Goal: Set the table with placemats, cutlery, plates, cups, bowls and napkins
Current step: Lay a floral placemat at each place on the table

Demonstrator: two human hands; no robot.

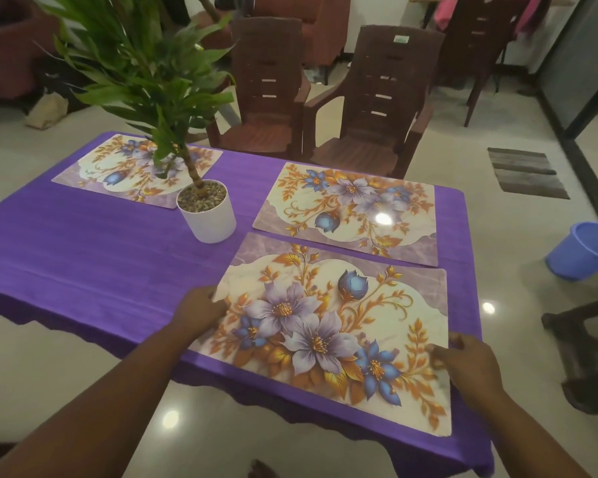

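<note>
Three floral placemats lie on a purple tablecloth (pixel 83 250). The nearest placemat (pixel 328 332) lies at the table's near right corner. My left hand (pixel 197 310) holds its left edge with curled fingers. My right hand (pixel 463 363) pinches its right edge, thumb on top. A second placemat (pixel 349 212) lies just beyond it at the far right. The third placemat (pixel 132 169) lies at the far left, partly hidden by plant leaves. No cutlery, plates, cups, bowls or napkins are in view.
A green plant in a white pot (pixel 208 212) stands mid-table between the mats. Two brown plastic chairs (pixel 370 105) stand at the far side. A blue bucket (pixel 584 250) and a dark stool (pixel 587 353) are on the floor at right.
</note>
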